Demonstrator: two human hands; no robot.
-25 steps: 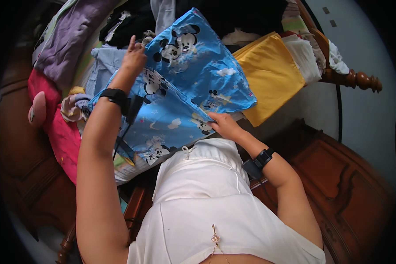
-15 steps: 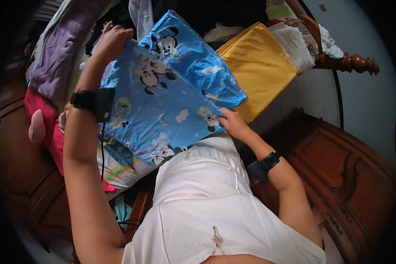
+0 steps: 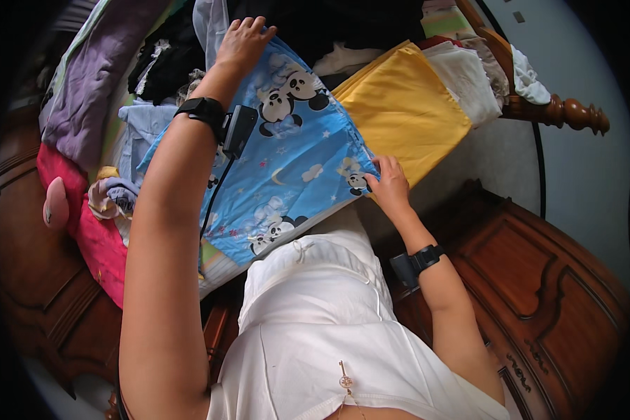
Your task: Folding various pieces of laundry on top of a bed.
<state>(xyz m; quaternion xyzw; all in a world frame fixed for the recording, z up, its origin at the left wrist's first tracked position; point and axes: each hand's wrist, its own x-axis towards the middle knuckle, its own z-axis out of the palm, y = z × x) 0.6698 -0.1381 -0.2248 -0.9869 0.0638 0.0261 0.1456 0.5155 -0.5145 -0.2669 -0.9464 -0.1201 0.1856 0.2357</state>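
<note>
A blue cloth (image 3: 294, 150) printed with cartoon pandas, clouds and moons lies folded over on the bed in front of me, its layers meeting along the right edge. My left hand (image 3: 246, 45) is at its far corner, fingers bent over the fabric and closed on it. At the near right corner, my right hand (image 3: 390, 185) pinches the cloth edge between thumb and fingers. Both wrists wear black bands with small boxes; my left forearm covers part of the cloth's left side. Just right of it lies a folded yellow cloth (image 3: 406, 108).
White folded cloth (image 3: 462, 80) lies beyond the yellow one. A purple cloth (image 3: 94, 84), pink fabric (image 3: 94, 238) and light blue garment (image 3: 147, 133) are heaped at left. Carved dark wood panels (image 3: 532, 273) stand on both sides; a turned bedpost (image 3: 574, 108) juts out at right.
My left hand has moved right and away from me, bringing the lifted cloth layer down over the lower one. The right hand has shifted slightly right and farther away.
</note>
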